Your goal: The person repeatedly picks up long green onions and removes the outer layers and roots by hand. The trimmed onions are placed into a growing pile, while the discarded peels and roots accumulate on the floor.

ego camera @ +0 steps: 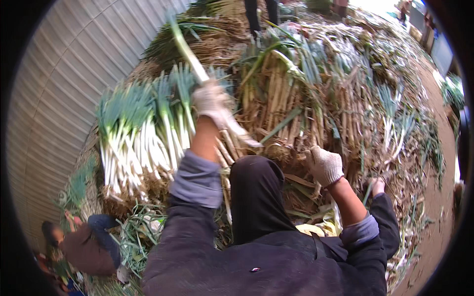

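My left hand (213, 100), in a knitted work glove, grips a long green onion (187, 51). The stalk slants from upper left to lower right through the fist; hand and stalk are blurred. To its left lies a row of cleaned green onions (137, 148), white shanks and roots towards me, green tops away. My right hand (326, 166), also gloved, is closed in a fist right of my dark-clad knee (255, 192). I see nothing clearly held in it, and its palm side is hidden. Beyond it stands a thick heap of unpeeled green onions (277, 88) with dry brown skins.
A corrugated wall (70, 74) rises on the left. Another person (89, 244) crouches at lower left, near a tangle of green leaves (139, 236). Someone's dark-clad legs (262, 14) stand at the far end. Loose trimmings (400, 177) cover the ground to the right.
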Motion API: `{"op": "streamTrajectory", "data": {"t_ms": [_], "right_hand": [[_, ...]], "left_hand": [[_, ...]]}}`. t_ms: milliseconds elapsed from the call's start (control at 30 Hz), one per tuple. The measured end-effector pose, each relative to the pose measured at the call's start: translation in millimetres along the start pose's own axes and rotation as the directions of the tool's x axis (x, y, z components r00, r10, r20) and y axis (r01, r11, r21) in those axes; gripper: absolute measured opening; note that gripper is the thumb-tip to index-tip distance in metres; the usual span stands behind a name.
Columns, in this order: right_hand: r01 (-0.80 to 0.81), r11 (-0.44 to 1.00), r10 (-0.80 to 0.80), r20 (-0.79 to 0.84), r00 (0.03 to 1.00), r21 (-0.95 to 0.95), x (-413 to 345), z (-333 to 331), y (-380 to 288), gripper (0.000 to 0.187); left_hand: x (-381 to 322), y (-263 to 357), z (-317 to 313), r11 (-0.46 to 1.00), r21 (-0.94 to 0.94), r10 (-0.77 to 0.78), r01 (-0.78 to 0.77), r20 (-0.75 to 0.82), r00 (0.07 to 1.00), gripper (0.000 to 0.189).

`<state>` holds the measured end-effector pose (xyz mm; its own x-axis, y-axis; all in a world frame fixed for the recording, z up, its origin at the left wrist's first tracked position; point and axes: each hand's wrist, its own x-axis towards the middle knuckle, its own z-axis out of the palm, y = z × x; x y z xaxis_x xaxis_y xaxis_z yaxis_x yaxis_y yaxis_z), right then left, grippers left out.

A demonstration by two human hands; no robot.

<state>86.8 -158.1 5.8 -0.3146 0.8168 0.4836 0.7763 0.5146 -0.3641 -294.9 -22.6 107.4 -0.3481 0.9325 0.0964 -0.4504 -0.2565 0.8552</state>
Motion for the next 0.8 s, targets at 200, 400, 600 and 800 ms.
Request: {"op": "streamTrajectory", "data": {"t_ms": [200,400,600,800], "right_hand": [[-0.551,0.796,0.606,0.326,0.726,-0.251,-82,47,108,0.046],[-0.876,0.463,0.797,0.498,0.343,-0.137,-73,128,118,0.073],[-0.825,0.326,0.799,0.332,0.502,0.462,-87,90,77,0.034],[-0.418,-0.791,0.07,0.744,0.665,0.448,-163,-35,40,0.046]], "left_hand": [[59,23,-206,0.017,0.857,0.151,0.515,-0.512,0.846,0.064],[43,-49,-62,0.658,0.748,0.01,0.087,-0.123,0.992,0.045],[5,-147,136,0.824,0.516,-0.35,0.234,0.137,0.927,0.026],[-20,-250,178,0.626,0.464,-0.737,0.626,0.089,0.67,0.066]]}}
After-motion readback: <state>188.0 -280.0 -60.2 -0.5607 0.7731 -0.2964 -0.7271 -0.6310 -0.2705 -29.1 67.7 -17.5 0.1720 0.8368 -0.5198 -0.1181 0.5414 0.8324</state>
